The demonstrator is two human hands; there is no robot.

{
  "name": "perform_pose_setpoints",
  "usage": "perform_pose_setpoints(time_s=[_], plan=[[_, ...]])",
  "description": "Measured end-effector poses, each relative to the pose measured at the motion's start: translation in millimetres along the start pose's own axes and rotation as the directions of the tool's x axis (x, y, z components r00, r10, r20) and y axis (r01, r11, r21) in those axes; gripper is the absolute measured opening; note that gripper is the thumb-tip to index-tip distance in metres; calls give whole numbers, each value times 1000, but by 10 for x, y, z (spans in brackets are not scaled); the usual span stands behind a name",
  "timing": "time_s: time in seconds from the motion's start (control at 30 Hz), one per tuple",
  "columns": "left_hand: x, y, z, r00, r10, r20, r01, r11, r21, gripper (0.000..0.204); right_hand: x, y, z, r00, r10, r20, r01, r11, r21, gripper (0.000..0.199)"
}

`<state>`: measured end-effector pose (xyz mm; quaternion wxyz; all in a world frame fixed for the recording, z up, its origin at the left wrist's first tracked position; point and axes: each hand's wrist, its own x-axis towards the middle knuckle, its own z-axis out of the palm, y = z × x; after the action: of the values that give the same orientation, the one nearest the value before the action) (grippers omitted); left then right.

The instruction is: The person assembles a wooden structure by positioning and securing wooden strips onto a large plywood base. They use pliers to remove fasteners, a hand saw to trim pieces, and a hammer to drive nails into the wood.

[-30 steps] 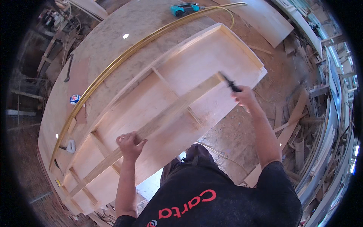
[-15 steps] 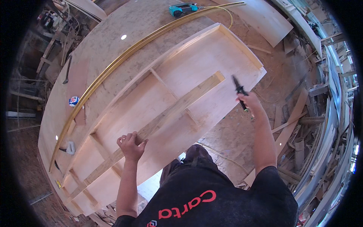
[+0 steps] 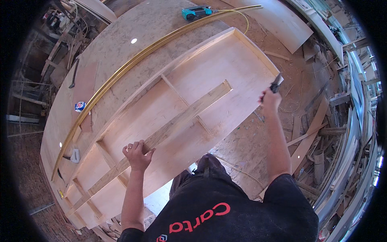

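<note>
A long wooden plank (image 3: 189, 115) lies aslant over a pale plywood panel (image 3: 219, 58) framed with thin wooden strips. My left hand (image 3: 139, 155) is wrapped over the plank near its middle, fingers on the far edge and thumb on the near side. Off to the right, my right hand (image 3: 271, 100) is closed round a dark, pointed hand tool (image 3: 275, 86). The tool's tip is by the panel's far right corner; whether it touches there I cannot tell. Motion blurs it, so its exact kind is unclear.
Long gold-coloured curved strips (image 3: 133, 60) run along the panel's far side. Beyond them is a teal power tool (image 3: 196, 13). A small blue-and-white packet (image 3: 80, 106) lies on the left of the worktop (image 3: 107, 52). Offcuts and boards (image 3: 310, 139) crowd the right side.
My right hand has swung the dark tool to the right, toward the panel's corner. The plank has shifted slightly toward the lower left, with my left hand still on it.
</note>
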<state>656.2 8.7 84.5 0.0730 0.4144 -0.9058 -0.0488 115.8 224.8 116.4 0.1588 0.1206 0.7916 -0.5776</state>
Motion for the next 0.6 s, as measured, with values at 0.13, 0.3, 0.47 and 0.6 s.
perform_pose_setpoints(time_s=[0.13, 0.3, 0.47, 0.6], plan=[[-33, -1, -82, 1000, -9, -14, 9, 1000, 22, 61, -1268, 77, 82, 196, 253, 947, 931, 256, -261, 25], [29, 75, -82, 1000, -24, 11, 24, 1000, 3, 59, -1173, 294, 16, 643, -63, 763, 579, 693, -430, 31], [-27, 55, -79, 998, -51, 28, 51, 999, -12, 60, -635, 148, -72, 822, -152, 549, 444, 775, -450, 26], [23, 32, -151, 981, -139, 134, 137, 990, 24, 71, -721, 262, -13, 736, -126, 666, 445, 831, -335, 22]])
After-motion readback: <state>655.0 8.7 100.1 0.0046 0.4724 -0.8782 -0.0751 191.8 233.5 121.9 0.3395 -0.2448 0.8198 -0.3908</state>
